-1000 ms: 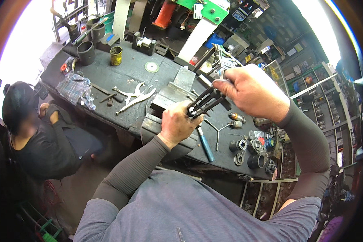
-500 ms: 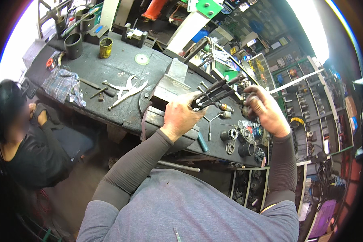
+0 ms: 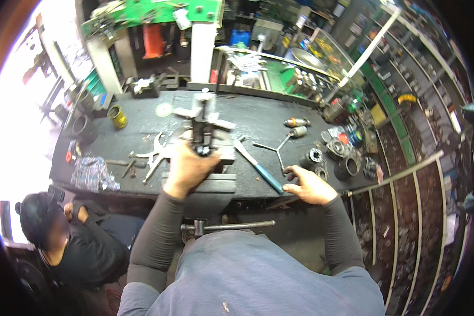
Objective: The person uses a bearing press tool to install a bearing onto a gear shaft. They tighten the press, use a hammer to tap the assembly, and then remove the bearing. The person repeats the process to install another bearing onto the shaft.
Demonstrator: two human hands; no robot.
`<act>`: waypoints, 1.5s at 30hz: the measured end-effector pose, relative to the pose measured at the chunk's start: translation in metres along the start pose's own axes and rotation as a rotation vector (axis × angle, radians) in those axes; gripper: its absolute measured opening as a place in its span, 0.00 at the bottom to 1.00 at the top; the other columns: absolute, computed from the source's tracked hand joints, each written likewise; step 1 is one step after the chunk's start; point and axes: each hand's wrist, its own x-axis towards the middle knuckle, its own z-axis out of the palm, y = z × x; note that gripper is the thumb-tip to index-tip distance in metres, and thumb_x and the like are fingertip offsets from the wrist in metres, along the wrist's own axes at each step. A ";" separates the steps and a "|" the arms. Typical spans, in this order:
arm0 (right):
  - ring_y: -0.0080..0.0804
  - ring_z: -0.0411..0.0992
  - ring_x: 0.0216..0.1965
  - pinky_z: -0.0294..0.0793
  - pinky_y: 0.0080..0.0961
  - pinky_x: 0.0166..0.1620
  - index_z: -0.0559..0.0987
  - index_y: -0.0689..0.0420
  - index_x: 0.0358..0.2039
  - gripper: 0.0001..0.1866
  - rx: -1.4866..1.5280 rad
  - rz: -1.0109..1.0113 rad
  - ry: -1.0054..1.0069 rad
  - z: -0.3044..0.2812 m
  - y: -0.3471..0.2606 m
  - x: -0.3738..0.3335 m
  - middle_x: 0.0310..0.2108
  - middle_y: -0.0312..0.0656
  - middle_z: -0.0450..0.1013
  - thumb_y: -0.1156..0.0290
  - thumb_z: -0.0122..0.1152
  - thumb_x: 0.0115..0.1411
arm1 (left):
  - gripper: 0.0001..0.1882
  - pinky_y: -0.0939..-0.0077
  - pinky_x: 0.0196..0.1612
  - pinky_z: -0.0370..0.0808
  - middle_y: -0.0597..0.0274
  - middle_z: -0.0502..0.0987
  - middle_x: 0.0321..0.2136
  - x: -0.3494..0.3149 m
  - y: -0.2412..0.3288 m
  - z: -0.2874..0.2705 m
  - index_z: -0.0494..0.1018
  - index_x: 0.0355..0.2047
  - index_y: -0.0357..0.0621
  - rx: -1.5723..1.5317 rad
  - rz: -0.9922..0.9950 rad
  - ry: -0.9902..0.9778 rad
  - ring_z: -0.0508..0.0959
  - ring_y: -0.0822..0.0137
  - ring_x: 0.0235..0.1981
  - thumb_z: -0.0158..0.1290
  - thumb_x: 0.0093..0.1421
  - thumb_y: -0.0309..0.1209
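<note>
Support the dark metal assembly [image 3: 201, 134] with your left hand [image 3: 186, 167], which is closed around its lower end, directly over the vise [image 3: 203, 183]; blur conceals whether the assembly rests on the vise or is carried by the hand alone. Treat it as unsupported: maintain a full wrap of the fingers and hold the wrist steady, since the projecting arms near its top would probably make it tip if the grip loosened. Your right hand [image 3: 309, 185] is spread and grasps nothing visible; its fingertips are at the near end of the three-armed wrench [image 3: 280, 158], its thumb beside the handle of the blue-handled tool [image 3: 268, 177]. Contact with either cannot be confirmed. Both tools lie close together on the worktop [image 3: 253, 116], so select one by sight before closing the fingers, and lift it straight up to avoid dragging its neighbor. Bring nothing across the loose cylindrical parts [image 3: 347, 167] at the right; they could roll. Check that your clothing clears the vise handle [image 3: 242, 226] below the front edge, and swing no tool toward the seated person [image 3: 87, 242] at the left.
</note>
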 end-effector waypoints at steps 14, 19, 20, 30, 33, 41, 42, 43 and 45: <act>0.57 0.81 0.58 0.79 0.45 0.61 0.79 0.66 0.61 0.31 0.156 0.304 0.101 0.080 0.187 0.133 0.55 0.64 0.82 0.55 0.72 0.67 | 0.14 0.79 0.37 0.77 0.60 0.81 0.38 -0.009 -0.011 0.012 0.74 0.51 0.38 -0.320 -0.053 0.137 0.79 0.74 0.34 0.63 0.68 0.19; 0.62 0.80 0.58 0.80 0.51 0.59 0.77 0.65 0.61 0.26 -0.037 0.343 0.212 0.097 0.199 0.197 0.52 0.65 0.82 0.65 0.68 0.67 | 0.17 0.76 0.45 0.80 0.61 0.81 0.44 -0.025 -0.008 0.006 0.76 0.52 0.39 -0.191 -0.075 0.245 0.80 0.72 0.40 0.64 0.64 0.17; 0.63 0.80 0.57 0.80 0.52 0.59 0.77 0.65 0.60 0.25 -0.001 0.356 0.236 0.106 0.212 0.209 0.51 0.65 0.82 0.68 0.66 0.66 | 0.16 0.74 0.48 0.80 0.62 0.81 0.45 -0.029 -0.014 0.002 0.77 0.49 0.40 -0.122 -0.107 0.272 0.81 0.71 0.41 0.66 0.63 0.18; 0.66 0.81 0.56 0.79 0.54 0.60 0.78 0.69 0.53 0.21 -0.045 0.420 0.273 0.116 0.246 0.227 0.50 0.69 0.82 0.70 0.66 0.62 | 0.27 0.74 0.51 0.83 0.62 0.87 0.44 -0.004 0.028 -0.012 0.79 0.58 0.36 -0.622 -0.166 -0.136 0.84 0.72 0.45 0.74 0.58 0.20; 0.70 0.80 0.53 0.79 0.57 0.57 0.78 0.70 0.47 0.19 0.025 0.366 0.404 0.116 0.233 0.216 0.46 0.72 0.81 0.67 0.67 0.64 | 0.21 0.74 0.47 0.83 0.65 0.87 0.40 -0.003 0.003 -0.018 0.83 0.51 0.37 -0.546 -0.275 -0.144 0.84 0.74 0.41 0.75 0.58 0.23; 0.68 0.81 0.52 0.80 0.54 0.54 0.80 0.68 0.48 0.18 0.092 0.425 0.520 0.118 0.213 0.189 0.46 0.67 0.82 0.65 0.70 0.68 | 0.03 0.69 0.35 0.78 0.68 0.86 0.30 -0.003 -0.024 -0.001 0.87 0.39 0.50 0.454 0.310 -0.027 0.84 0.68 0.29 0.69 0.66 0.32; 0.67 0.81 0.52 0.80 0.54 0.55 0.81 0.68 0.49 0.18 0.105 0.443 0.521 0.121 0.212 0.188 0.47 0.67 0.82 0.65 0.70 0.68 | 0.05 0.73 0.31 0.76 0.66 0.83 0.28 0.001 -0.012 0.000 0.83 0.36 0.42 0.610 0.539 0.044 0.81 0.70 0.26 0.68 0.69 0.28; 0.66 0.81 0.53 0.80 0.53 0.56 0.81 0.68 0.51 0.19 0.123 0.452 0.521 0.121 0.205 0.188 0.47 0.67 0.82 0.66 0.70 0.68 | 0.06 0.67 0.34 0.77 0.65 0.83 0.28 0.002 -0.012 -0.006 0.85 0.34 0.47 0.852 0.730 0.068 0.83 0.62 0.28 0.68 0.69 0.32; 0.65 0.81 0.56 0.80 0.50 0.59 0.79 0.67 0.57 0.22 0.133 0.485 0.520 0.127 0.197 0.185 0.51 0.67 0.82 0.68 0.70 0.67 | 0.01 0.63 0.36 0.77 0.67 0.82 0.28 -0.005 -0.027 -0.005 0.88 0.37 0.55 0.766 0.527 0.007 0.83 0.59 0.30 0.67 0.68 0.34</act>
